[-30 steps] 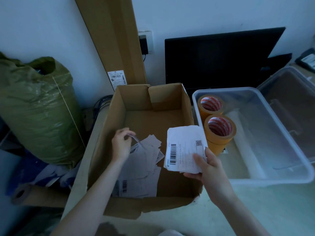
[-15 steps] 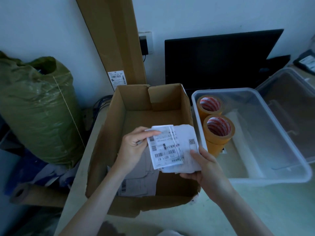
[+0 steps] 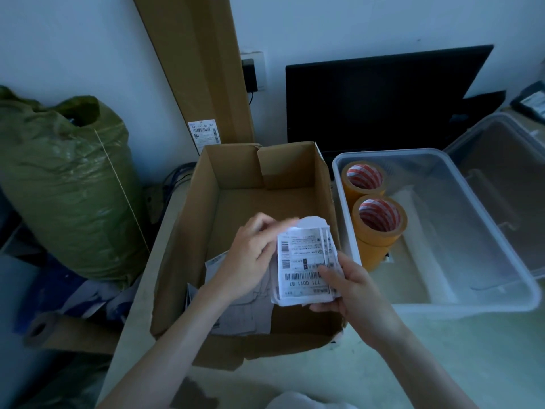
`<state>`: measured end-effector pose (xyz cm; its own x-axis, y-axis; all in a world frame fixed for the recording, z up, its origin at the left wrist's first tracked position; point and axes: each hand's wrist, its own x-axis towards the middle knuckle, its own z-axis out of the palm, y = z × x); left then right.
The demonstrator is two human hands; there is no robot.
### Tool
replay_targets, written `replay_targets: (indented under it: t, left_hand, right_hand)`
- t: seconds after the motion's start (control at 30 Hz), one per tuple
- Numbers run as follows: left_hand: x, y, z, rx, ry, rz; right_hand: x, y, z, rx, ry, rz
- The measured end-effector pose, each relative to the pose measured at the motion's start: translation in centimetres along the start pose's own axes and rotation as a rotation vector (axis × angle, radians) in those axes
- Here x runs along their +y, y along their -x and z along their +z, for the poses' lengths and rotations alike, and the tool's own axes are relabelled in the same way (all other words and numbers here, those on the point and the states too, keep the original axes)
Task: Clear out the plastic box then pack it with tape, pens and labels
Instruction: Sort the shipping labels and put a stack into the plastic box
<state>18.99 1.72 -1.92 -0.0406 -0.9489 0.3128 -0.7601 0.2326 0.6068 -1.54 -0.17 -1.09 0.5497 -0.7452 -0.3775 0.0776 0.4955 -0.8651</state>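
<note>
A small stack of white barcode labels (image 3: 305,267) is held above the open cardboard box (image 3: 188,240). My right hand (image 3: 351,290) grips the stack's lower right corner. My left hand (image 3: 250,255) rests its fingers on the stack's left and top edge, blurred at the fingertips. More loose labels (image 3: 244,314) lie on the cardboard box's floor. To the right stands the clear plastic box (image 3: 472,302) with two yellow tape rolls (image 3: 380,222) in its left end and a white paper roll (image 3: 424,246) along its floor. No pens are in view.
The clear lid (image 3: 507,184) leans at the far right. A black monitor (image 3: 383,95) stands behind the boxes. A green sack (image 3: 65,187) and a cardboard tube (image 3: 65,335) sit left, off the table. A tall cardboard sheet (image 3: 203,66) leans on the wall.
My left hand lifted labels out of the cardboard box and laid them on the stack in my right hand. Both hands now hold the stack together, turned more upright.
</note>
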Motion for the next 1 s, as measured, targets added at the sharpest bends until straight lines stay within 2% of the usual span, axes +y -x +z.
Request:
replay_targets:
  t: [0.1, 0.2, 0.27, 0.4, 0.57, 0.67, 0.87, 1.0]
  left_hand:
    - [0.1, 0.0, 0.0, 0.175, 0.257, -0.26]
    - [-1.6, -0.3, 0.5, 0.23, 0.283, -0.501]
    - [-4.5, 0.0, 1.1, 0.111, 0.128, -0.667]
    - [-9.4, 1.4, 2.7, -0.316, -0.203, -0.906]
    - [-10.6, 3.7, 5.0, -0.745, -0.401, -0.846]
    - [-10.7, 4.4, 5.9, -0.852, -0.506, -0.788]
    - [-11.2, 4.4, 5.0, -0.825, -0.561, -0.635]
    - [-9.8, 3.9, 3.2, -0.603, -0.541, -0.681]
  right_hand:
    - [0.0, 0.1, -0.2, -0.006, -0.033, -0.008]
    - [0.1, 0.2, -0.4, -0.004, -0.05, -0.004]
    - [0.2, 0.2, -0.4, 0.0, -0.06, -0.008]
    - [0.4, 0.2, -0.7, 0.031, -0.078, -0.014]
    - [0.6, 0.2, -0.9, 0.063, -0.083, -0.027]
    - [0.7, 0.3, -0.9, 0.08, -0.096, -0.033]
    - [0.9, 0.5, -1.0, 0.113, -0.107, -0.03]
    - [0.8, 0.5, -1.0, 0.139, -0.088, -0.037]
